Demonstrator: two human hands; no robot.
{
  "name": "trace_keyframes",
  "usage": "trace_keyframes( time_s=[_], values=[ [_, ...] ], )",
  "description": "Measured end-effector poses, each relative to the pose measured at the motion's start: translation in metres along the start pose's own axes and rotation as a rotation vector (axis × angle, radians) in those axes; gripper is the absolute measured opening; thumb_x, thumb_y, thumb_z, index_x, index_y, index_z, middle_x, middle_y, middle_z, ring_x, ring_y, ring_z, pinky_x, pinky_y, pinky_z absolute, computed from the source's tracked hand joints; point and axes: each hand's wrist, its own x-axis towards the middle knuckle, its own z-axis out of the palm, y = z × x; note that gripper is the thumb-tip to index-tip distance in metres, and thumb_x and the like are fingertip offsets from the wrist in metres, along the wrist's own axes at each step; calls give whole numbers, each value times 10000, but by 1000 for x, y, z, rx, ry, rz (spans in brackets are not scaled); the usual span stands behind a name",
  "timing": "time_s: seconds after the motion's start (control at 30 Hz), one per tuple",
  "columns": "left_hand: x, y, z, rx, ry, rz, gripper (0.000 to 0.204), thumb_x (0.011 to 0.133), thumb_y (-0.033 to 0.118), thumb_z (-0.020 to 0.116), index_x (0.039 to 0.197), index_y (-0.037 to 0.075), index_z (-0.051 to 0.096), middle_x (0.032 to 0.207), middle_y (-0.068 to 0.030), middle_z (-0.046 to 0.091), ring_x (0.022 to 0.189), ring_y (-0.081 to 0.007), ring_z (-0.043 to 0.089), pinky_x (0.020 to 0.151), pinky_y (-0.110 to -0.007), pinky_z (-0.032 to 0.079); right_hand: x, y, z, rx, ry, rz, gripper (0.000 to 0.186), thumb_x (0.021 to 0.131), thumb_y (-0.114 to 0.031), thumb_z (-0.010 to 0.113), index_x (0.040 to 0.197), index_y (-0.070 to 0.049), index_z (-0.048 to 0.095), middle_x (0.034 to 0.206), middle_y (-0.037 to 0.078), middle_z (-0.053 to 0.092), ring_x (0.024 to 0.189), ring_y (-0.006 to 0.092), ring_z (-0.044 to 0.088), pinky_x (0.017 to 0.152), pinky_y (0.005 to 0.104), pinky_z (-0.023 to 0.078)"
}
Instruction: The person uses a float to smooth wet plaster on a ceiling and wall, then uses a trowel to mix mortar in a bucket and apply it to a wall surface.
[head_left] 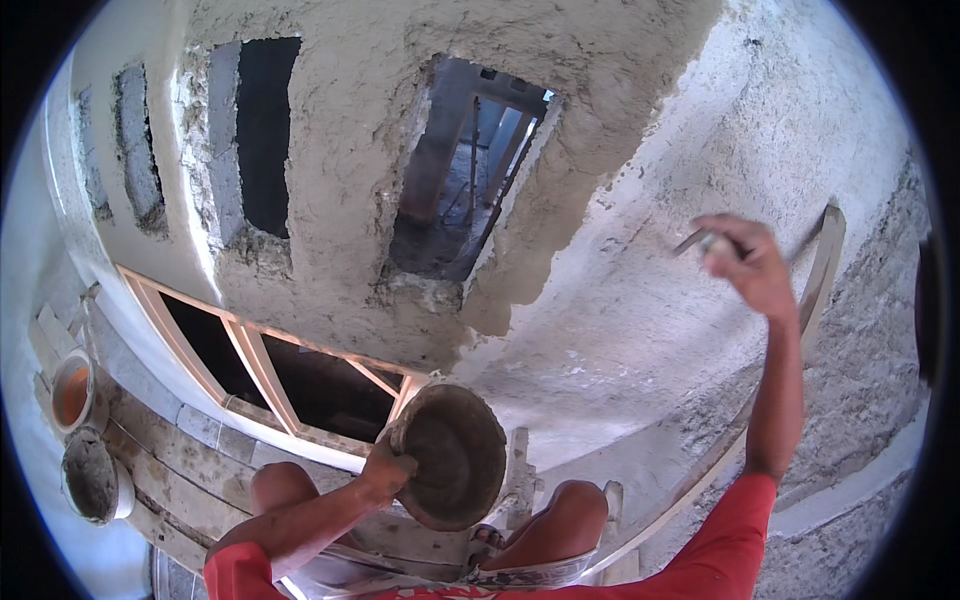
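My left hand [385, 474] grips the rim of a dark, mortar-stained bucket [455, 460], tilted so that I see into it. Its inside looks dark, with grey residue on the walls. Raised at the right, my right hand [745, 262] is closed round a trowel [690, 242]. Only a thin grey metal part and a pale rounded end of it show; motion blurs the rest. Behind this hand stretches a pale, rough wall [620, 310], apart from the tool as far as I can tell. Darker, damp-looking plaster [540, 250] covers the wall further left.
Rough-edged openings [470, 170] pierce the wall, with a wooden window frame [270, 375] below them. Planks [170, 460] lie under me; a mortar-crusted bucket [92, 478] and a pail with an orange inside [74, 393] stand at the left. A curved-looking wooden pole [822, 265] leans at the right.
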Motion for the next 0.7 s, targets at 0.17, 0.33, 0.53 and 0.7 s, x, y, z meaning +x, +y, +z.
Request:
trace_keyframes(
  time_s=[0.17, 0.33, 0.53, 0.7],
  values=[
    [6, -9, 1, -16, -11, 21, 680, 643, -82, 535, 1318, -41, 459, 1132, -141, 616, 1016, -252, 614, 862, -342, 523, 22, 22, 18, -223, -11, -47, 343, 829, -138, 728, 1155, -41, 683, 1036, 116, 688, 702, 156, 611, 665, 262, 524],
    [-1, 4, 4, 51, 31, -64, 705, 644, -80, 554, 1339, -42, 444, 1145, -147, 614, 1033, -255, 610, 876, -347, 520, 34, 11, -19, -124, 154, 169, 328, 841, -156, 716, 1145, -37, 688, 998, 98, 679, 646, 116, 552, 585, 247, 493],
    [3, -7, 2, 74, 41, 6, 611, 702, -100, 518, 1305, 0, 505, 1128, -114, 631, 1003, -228, 626, 827, -337, 539, 36, 2, -53, -179, 338, 95, 330, 857, -144, 703, 1173, -53, 678, 976, 44, 661, 680, 92, 525, 573, 245, 452],
    [-3, -1, 5, 44, 5, 6, 634, 694, -98, 515, 1323, -26, 476, 1168, -135, 616, 1045, -247, 615, 861, -365, 532, 22, -7, -66, -298, 512, -18, 367, 859, -157, 712, 1198, -29, 655, 963, 39, 653, 715, 83, 517, 623, 236, 445]
  ],
)
